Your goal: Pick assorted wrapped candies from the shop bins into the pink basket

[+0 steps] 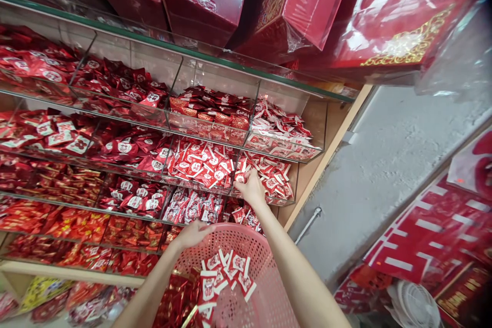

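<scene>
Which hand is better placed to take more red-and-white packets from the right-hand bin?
Likely the right hand: it already reaches into the bin of red-and-white packets. The left hand grips the rim of the pink basket, steadying it below the shelves.

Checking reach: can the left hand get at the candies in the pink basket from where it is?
Probably yes. The left hand rests on the pink basket rim, the red-and-white candies lie just below it, the top is open, and the right hand is up at the shelf bins.
</scene>
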Motion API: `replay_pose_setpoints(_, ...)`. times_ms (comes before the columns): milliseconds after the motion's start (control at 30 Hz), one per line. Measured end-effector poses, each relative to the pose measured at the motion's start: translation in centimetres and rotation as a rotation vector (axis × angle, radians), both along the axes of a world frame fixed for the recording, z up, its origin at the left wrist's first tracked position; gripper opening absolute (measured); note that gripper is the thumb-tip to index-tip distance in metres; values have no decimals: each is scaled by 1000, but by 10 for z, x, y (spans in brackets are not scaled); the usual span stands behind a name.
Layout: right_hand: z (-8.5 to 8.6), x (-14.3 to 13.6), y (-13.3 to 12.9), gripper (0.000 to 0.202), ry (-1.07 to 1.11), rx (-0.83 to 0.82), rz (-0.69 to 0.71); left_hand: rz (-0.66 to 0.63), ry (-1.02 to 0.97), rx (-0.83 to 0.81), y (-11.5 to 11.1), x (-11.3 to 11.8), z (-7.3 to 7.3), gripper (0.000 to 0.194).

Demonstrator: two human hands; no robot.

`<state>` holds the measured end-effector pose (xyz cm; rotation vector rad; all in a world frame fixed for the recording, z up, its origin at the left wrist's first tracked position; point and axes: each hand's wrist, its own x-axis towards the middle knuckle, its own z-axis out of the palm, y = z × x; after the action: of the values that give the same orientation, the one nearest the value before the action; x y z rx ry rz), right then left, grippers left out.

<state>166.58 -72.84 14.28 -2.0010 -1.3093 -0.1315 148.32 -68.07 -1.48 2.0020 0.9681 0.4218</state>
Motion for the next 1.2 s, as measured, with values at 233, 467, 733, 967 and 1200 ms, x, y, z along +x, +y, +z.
replay_pose_setpoints(233,-6,15,-1,32,169,169,128,12,-9,87,-2,-7,4,51)
replay_pose_setpoints(467,-7,41,-15,39,925,360,422,41,14,73,-1,-9,7,51)
replay_pose_setpoints(733,0,47,-56,14,1438,366,779,15,21,40,3,-3,5,49)
replay_pose_setpoints(967,-18,36,-75,21,1712,358,862,11,33,48,1,-2,9,50)
replay_pose_setpoints(1200,-57,14,-101,27,1873,167,797,13,33,49,3,-2,4,50)
